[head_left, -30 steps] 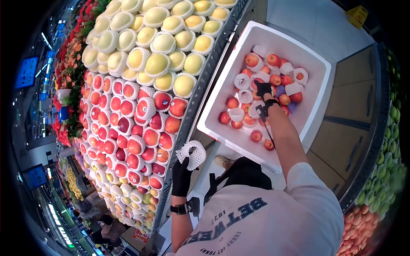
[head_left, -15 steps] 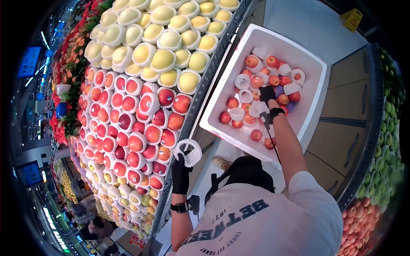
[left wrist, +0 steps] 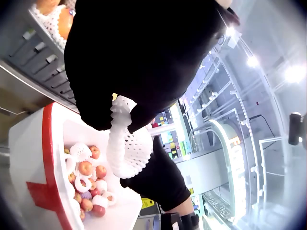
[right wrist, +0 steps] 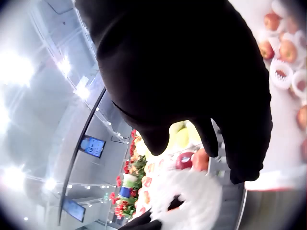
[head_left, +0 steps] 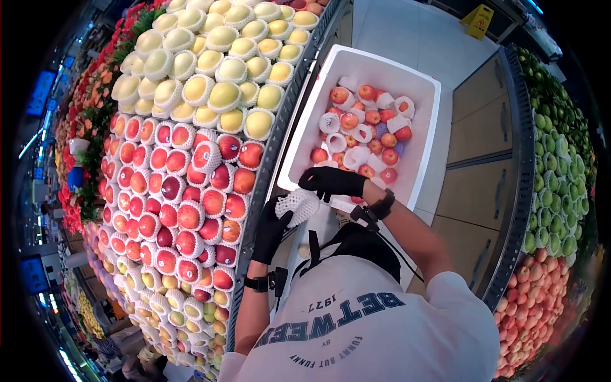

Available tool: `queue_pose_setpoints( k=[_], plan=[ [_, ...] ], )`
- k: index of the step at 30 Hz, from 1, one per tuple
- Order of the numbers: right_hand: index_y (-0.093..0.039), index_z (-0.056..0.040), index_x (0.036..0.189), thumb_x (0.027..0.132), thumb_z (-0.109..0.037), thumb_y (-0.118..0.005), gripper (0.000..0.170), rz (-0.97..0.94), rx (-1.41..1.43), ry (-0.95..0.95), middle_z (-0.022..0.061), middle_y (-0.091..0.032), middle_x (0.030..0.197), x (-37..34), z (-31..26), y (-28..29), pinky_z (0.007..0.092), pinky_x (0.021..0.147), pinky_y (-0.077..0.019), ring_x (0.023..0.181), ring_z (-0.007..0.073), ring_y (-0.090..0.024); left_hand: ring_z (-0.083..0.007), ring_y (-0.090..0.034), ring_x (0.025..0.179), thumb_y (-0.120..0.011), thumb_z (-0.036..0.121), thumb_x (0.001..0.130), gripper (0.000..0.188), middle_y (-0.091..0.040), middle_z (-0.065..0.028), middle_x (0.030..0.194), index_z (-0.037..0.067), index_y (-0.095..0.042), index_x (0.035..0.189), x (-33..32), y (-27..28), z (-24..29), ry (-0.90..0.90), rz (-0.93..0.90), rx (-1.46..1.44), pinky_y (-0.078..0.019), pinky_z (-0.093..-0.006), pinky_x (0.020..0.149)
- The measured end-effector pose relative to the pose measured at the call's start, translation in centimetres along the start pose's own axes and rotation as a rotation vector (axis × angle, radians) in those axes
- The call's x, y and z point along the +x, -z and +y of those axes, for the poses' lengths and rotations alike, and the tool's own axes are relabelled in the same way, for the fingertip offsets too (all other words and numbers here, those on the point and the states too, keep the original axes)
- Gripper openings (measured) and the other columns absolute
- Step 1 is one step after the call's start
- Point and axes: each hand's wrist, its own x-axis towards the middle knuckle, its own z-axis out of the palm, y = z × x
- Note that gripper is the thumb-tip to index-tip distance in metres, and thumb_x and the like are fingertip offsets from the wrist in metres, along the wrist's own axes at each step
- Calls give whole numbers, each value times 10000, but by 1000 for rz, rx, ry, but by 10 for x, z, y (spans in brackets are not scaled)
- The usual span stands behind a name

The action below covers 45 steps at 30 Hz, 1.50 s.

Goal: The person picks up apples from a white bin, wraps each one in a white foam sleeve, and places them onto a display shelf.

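My left hand [head_left: 270, 232], in a black glove, pinches a white foam fruit net [head_left: 298, 207] beside the display edge. In the left wrist view the net [left wrist: 134, 151] hangs from thumb and fingertips, its mesh spread. My gloved right hand [head_left: 334, 181] is just above the net, over the near corner of a white foam box [head_left: 417, 114]. Its fingers [right wrist: 244, 158] are bent slightly and spread from the thumb in the right wrist view, with nothing seen between them. Red apples [head_left: 388, 175] lie in the box, some in nets, among loose foam nets.
On the left slopes a fruit display with netted red apples [head_left: 191, 210] and yellow-green fruit [head_left: 223, 95] behind a dark metal edge. Wooden cabinets [head_left: 477, 191] stand right of the box, below green fruit [head_left: 550, 191]. A yellow floor sign [head_left: 477, 22] stands beyond.
My right hand has come out of the box, back toward my left hand. The left hand keeps the foam net, which has turned and now sits close below the right hand.
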Motion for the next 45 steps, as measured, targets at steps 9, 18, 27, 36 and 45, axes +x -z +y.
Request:
queue_pose_setpoints(
  k=[9,18,27,36,45],
  plan=[
    [-647,-11,1043,811,-341,-693,406,112,-275,244,132,-668,980,1,36,1,306,841,-478,917,204,-632,-141,-570,976,-609,59,864,441,-571,-75,1172,26,-494,1288,0,-6,20,22,-47,22,-492,-268,799],
    [-659,-2,1033,887,-273,-618,310,654,247,-78,43,-671,889,-10,143,140,272,654,-516,733,113,-627,-115,-589,804,-537,168,943,306,-640,-65,1030,31,-551,1216,-26,23,5,186,198,-185,-462,-231,636],
    [-561,-11,1202,773,-114,-740,476,980,-336,122,115,-652,1114,-7,173,213,314,892,-499,1022,209,-624,-104,-584,737,-532,196,957,287,-648,-77,959,9,-585,1169,-55,15,-13,218,349,-219,-451,-228,594],
    [-518,47,1185,916,-158,-583,345,960,-178,258,153,-639,1105,50,173,237,325,898,-506,1038,212,-617,-122,-596,748,-524,178,953,292,-655,-92,960,7,-566,1186,-69,11,-26,225,396,-335,-459,-237,596],
    [-605,-93,785,859,-144,-554,103,745,-612,254,100,-617,784,87,265,232,362,725,-499,814,272,-644,-131,-592,757,-544,181,947,285,-636,-73,891,-1,-571,1164,-105,23,-42,173,483,-397,-476,-256,650]
  ],
)
